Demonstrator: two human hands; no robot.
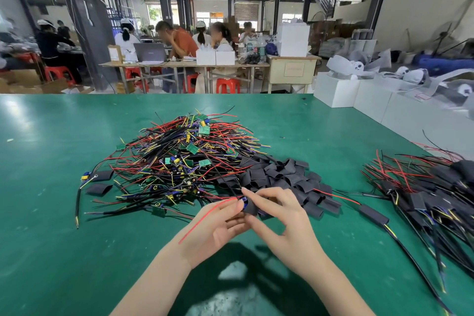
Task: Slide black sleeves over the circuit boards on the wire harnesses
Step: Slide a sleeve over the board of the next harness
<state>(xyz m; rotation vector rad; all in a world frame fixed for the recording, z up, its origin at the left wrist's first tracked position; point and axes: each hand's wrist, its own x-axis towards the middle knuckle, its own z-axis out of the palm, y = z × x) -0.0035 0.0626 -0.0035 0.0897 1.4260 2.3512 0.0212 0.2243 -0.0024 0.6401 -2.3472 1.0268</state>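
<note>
Head view gives us the whole bench, so we start with the green table (51,161), a broad flat mat that lets loose parts spread without rolling off. At its middle sits the big tangle of unsleeved wire harnesses (184,159), red, black and yellow leads with small green circuit boards (192,148) showing through; we judge it lies straight ahead so either hand can pull from it. Just to its right, touching the tangle's edge, is the heap of loose black sleeves (282,177), near the right hand that feeds them on. Well apart on the far right lies the finished pile (431,187), harnesses whose boards are already covered, kept separate so done and undone work do not mix. One sleeved harness (373,214) lies alone between the heap and that pile.

Close to us, over the table's near edge, the two hands meet. Our left hand (220,223) is curled palm-up round a harness, its red wire (205,215) trailing back across the wrist, which steadies the board end. Our right hand (279,218) pinches a black sleeve (250,209) between thumb and fingertips, holding it at the board. A small blue component (244,200) shows at the sleeve's mouth, so we judge the sleeve is only partly on.
</note>
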